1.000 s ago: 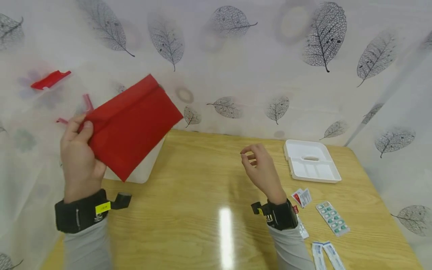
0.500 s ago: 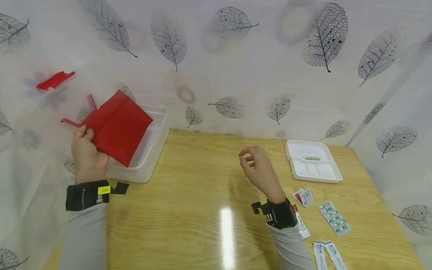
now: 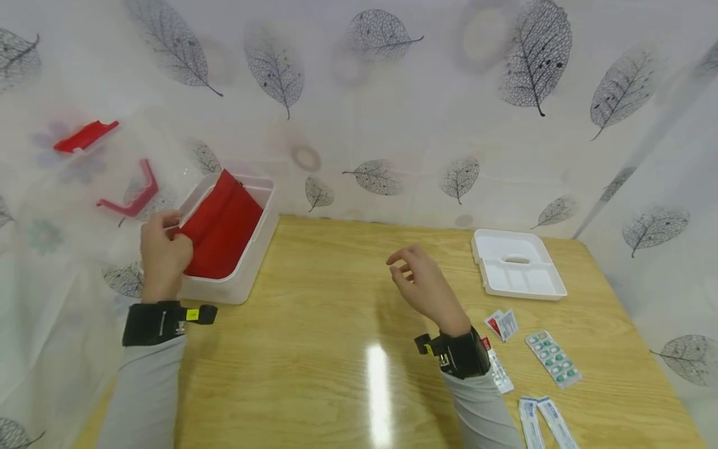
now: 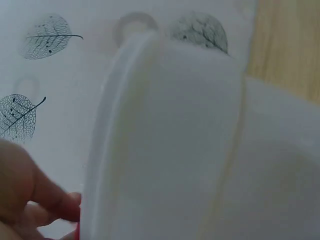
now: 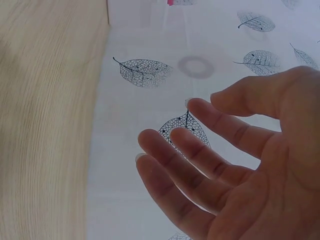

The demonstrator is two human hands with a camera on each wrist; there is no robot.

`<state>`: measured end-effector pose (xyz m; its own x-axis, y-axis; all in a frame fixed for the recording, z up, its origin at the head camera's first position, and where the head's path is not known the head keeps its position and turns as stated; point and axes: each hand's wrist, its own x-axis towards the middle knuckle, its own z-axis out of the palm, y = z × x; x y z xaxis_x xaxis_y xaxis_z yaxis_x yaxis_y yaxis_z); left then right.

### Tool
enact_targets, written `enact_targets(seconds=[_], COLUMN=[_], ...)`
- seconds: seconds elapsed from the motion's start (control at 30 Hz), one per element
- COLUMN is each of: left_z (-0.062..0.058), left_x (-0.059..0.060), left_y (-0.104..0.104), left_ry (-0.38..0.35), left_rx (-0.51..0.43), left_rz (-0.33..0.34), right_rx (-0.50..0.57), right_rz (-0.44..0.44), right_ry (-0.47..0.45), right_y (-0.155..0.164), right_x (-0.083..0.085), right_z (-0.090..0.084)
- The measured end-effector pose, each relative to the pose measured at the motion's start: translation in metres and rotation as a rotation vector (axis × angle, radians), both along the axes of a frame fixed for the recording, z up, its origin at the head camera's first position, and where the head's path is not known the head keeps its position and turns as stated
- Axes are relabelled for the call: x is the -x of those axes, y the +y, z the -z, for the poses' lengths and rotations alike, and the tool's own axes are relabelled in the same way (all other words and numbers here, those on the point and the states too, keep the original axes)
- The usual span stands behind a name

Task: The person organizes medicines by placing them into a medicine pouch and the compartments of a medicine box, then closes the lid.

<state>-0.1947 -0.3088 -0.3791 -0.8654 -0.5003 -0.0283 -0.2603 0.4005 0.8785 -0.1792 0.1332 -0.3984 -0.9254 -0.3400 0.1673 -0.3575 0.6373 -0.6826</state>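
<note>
Head view showed the red pouch (image 3: 224, 231) as a flat, plain cloth rectangle, tilted on edge with its lower part down inside the clear plastic box (image 3: 255, 249) at the back left corner of the worktop (image 3: 336, 374), its upper edge leaning toward the box's far wall. Your left hand (image 3: 164, 252) gripped the pouch's near left edge, fingers curled over it, right at the box rim. From the left wrist view you could make out only the blurred box wall (image 4: 165, 140) and a few fingertips (image 4: 45, 200) at the lower left. Your right hand (image 3: 421, 284) hovered above the middle of the worktop, fingers loosely spread and slightly bent, holding nothing; the right wrist view showed that open palm (image 5: 250, 170) plainly, touching nothing.
</note>
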Motion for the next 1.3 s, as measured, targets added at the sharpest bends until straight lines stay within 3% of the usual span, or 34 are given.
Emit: enact_targets(seconds=[0.07,0.13,0.27,0.37,0.5,0.63,0.77,0.87,0.93,1.1,1.17,1.3], left_z=[0.001,0.002,0.004,0.002,-0.003,-0.005,-0.003,-0.002,-0.001,-0.009,-0.013,-0.015], left_x=[-0.001,-0.001,0.000,0.002,0.004,0.008,0.012,0.013,0.012,0.002,-0.004,-0.014], left_y=[-0.002,-0.003,-0.003,-0.001,0.000,-0.004,-0.007,-0.005,-0.001,0.019,0.031,0.063], left_ry=[-0.093,-0.174,-0.267,-0.328,-0.442,-0.532,-0.539,-0.454,-0.347,-0.109,0.023,0.423], left_rx=[0.238,0.401,0.543,0.603,0.655,0.620,0.607,0.647,0.705,0.744,0.732,0.720], left_rz=[0.101,0.220,0.387,0.459,0.507,0.540,0.579,0.538,0.474,0.326,0.306,0.347], right_rx=[-0.002,-0.001,-0.013,-0.028,-0.048,-0.072,-0.083,-0.072,-0.065,-0.091,-0.115,-0.162], right_rz=[-0.003,-0.006,-0.010,-0.006,-0.009,-0.024,-0.030,-0.036,-0.033,-0.016,-0.010,0.035], right_ry=[-0.004,-0.011,-0.031,-0.050,-0.061,-0.061,-0.065,-0.059,-0.046,0.012,0.039,0.046], right_y=[0.002,0.004,0.005,0.006,0.004,0.002,0.002,0.002,0.004,0.011,0.016,0.031], right_x=[0.000,-0.001,-0.003,-0.004,-0.005,-0.005,-0.007,-0.010,-0.013,-0.024,-0.028,-0.037], right_z=[0.000,-0.001,-0.003,-0.003,-0.002,-0.003,-0.005,-0.008,-0.009,-0.006,-0.002,0.010])
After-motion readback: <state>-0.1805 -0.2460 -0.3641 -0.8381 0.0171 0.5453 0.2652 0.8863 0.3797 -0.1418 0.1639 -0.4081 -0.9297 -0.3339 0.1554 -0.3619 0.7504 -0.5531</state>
